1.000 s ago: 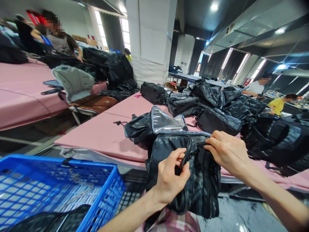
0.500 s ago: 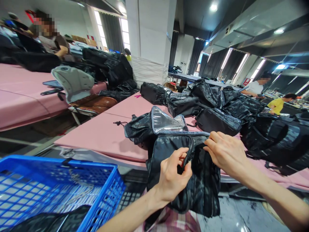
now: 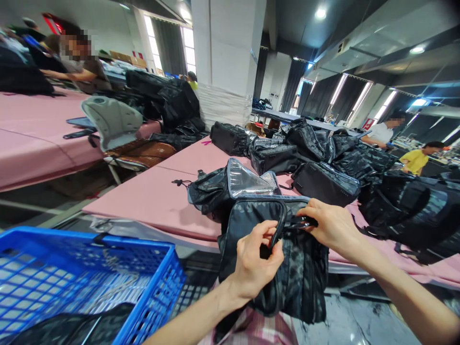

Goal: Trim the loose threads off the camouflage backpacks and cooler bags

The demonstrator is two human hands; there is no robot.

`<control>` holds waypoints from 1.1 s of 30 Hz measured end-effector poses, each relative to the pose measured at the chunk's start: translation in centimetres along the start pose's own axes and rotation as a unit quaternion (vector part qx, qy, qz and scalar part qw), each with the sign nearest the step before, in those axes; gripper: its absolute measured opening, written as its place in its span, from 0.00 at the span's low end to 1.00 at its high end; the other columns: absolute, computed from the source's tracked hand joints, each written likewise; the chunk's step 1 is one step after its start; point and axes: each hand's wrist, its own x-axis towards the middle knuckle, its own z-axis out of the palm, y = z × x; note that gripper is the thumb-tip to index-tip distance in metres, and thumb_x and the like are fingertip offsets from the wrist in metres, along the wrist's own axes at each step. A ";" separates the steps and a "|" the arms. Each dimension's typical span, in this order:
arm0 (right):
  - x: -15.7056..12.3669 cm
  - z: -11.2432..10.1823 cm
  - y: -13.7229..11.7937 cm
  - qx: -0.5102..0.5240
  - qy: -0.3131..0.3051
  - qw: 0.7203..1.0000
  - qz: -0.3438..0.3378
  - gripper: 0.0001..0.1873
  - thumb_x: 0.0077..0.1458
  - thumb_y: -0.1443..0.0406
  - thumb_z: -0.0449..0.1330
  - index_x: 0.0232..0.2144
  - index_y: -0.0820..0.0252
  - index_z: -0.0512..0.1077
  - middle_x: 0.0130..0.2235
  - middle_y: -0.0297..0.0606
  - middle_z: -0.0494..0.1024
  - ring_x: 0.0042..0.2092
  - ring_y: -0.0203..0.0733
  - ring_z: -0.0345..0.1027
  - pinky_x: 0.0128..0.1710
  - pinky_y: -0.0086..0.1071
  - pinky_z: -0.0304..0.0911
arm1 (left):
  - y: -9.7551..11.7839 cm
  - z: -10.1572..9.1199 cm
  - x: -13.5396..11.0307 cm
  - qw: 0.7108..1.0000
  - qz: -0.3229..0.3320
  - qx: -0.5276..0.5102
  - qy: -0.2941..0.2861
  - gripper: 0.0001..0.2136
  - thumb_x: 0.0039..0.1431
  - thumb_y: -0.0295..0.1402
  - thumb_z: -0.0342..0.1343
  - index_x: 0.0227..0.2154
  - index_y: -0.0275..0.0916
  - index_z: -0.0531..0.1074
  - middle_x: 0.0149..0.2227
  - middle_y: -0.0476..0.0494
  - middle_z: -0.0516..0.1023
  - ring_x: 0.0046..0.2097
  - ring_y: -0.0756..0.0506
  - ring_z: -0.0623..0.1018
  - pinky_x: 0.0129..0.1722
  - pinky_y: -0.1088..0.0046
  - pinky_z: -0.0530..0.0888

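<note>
A black camouflage bag hangs over the near edge of the pink table, its lower part on my lap. My left hand pinches the bag's curved zip edge near the top front. My right hand grips the top right of the same bag, fingers closed on a dark strap or zip pull. Behind it lies another black bag with a shiny silver lining turned outward.
A blue plastic crate stands at my lower left with dark fabric inside. Several black bags are piled across the table's far and right side. A grey-backed chair stands left. Other people sit at tables at far left and far right.
My right hand has slid slightly left and down along the bag's top, now closed on the strap. My left hand keeps its pinch, barely moved.
</note>
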 end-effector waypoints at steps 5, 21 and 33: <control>0.9 -0.6 0.5 0.029 0.019 0.999 -0.002 0.16 0.42 0.77 0.49 0.29 0.57 0.72 0.32 0.34 0.73 0.30 0.36 0.66 0.25 0.28 0.50 | -0.3 -0.2 -0.2 1.000 -0.004 0.001 0.002 0.18 0.49 0.23 0.54 0.45 0.39 0.63 0.32 0.50 0.75 0.31 0.54 0.76 0.30 0.83 0.75; 0.2 5.2 3.1 0.365 0.295 0.860 0.201 0.12 0.55 0.60 0.51 0.26 0.59 0.70 0.29 0.37 0.74 0.32 0.39 0.66 0.32 0.30 0.59 | -6.2 -4.3 0.9 0.975 -0.203 -0.046 0.071 0.18 0.47 0.32 0.58 0.43 0.36 0.65 0.31 0.46 0.74 0.31 0.51 0.76 0.30 0.79 0.74; -2.3 19.3 -2.5 0.424 0.171 0.840 0.291 0.18 0.49 0.51 0.55 0.32 0.60 0.70 0.31 0.38 0.75 0.33 0.41 0.69 0.34 0.32 0.61 | -13.1 -10.0 -5.4 0.917 -0.352 0.055 0.179 0.15 0.42 0.39 0.57 0.32 0.34 0.70 0.31 0.45 0.75 0.32 0.49 0.75 0.35 0.73 0.72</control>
